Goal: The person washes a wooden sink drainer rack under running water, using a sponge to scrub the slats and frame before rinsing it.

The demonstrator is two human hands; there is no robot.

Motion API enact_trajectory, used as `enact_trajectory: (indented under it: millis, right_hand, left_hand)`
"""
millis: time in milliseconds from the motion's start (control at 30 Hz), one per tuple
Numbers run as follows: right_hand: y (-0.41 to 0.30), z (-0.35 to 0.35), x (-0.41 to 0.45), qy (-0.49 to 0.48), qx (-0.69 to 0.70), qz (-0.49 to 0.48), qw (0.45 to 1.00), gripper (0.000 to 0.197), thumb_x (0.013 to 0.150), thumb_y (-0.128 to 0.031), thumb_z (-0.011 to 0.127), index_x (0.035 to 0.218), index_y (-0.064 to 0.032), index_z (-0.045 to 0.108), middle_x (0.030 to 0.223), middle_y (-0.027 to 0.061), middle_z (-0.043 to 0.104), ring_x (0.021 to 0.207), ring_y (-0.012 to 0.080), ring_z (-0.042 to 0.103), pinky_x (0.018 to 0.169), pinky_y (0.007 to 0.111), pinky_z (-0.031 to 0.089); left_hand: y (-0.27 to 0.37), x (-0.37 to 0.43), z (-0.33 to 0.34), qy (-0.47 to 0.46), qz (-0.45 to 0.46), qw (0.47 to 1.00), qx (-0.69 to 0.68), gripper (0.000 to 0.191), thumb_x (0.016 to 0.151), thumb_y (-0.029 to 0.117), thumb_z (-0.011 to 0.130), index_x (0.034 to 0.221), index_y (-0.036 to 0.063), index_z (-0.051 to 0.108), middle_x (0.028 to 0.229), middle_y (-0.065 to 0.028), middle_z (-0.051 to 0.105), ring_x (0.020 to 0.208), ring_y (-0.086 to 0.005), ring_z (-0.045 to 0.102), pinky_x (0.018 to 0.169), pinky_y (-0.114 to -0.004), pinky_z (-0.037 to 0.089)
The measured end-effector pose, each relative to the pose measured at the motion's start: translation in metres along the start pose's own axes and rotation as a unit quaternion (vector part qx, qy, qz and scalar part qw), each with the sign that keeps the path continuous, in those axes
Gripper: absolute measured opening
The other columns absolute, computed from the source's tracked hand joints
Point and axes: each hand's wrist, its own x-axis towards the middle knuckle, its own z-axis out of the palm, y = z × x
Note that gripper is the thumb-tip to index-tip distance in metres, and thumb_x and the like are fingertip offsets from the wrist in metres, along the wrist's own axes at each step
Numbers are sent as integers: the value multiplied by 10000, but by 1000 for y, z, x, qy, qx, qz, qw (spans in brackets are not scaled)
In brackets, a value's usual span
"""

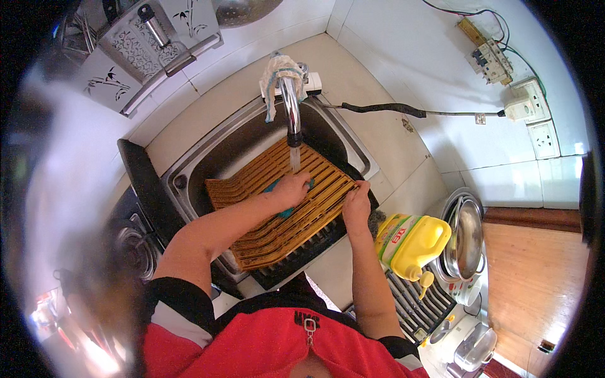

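Note:
A yellow-brown slatted rack (264, 236) lies tilted across the steel sink (186, 160), with dark marks between its slats. My left hand (292, 189) presses a teal scrubbing cloth (286, 213) onto the middle of the rack; most of the cloth is hidden under the palm and wrist. My right hand (357, 203) grips the rack's right edge. Water runs from the chrome faucet (289, 104) onto the slats just beyond my left hand. Beneath the rack, a black slatted tray (302, 255) shows along the near side.
To the right stand a yellow detergent jug (411, 241), a dark scouring pad (376, 219) and stacked metal bowls (465, 236). A cable (383, 110) runs from the faucet to the wall socket (534, 101). A gas stove (137, 250) is at left.

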Motion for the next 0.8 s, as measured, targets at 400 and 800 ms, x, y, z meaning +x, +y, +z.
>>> enact_trajectory:
  millis: [400,800]
  right_hand:
    - [-2,2,1,5,4,16,1000,283,845,-147,443,1096,-45,363,715,266,586,693,446,572,609,529,431]
    - [-1,-1,-2,20,4,-3,1000,283,850,-145,434,1105,-43,363,718,265,588,682,449,569,607,518,434]
  left_hand:
    - [-11,-30,-13,3,84,995,52,198,856,170,519,990,29,556,895,-197,582,862,-388,555,747,-465,448]
    - [-39,-54,-19,-64,82,984,143,203,868,156,517,986,20,613,916,-171,593,846,-341,566,752,-428,462]
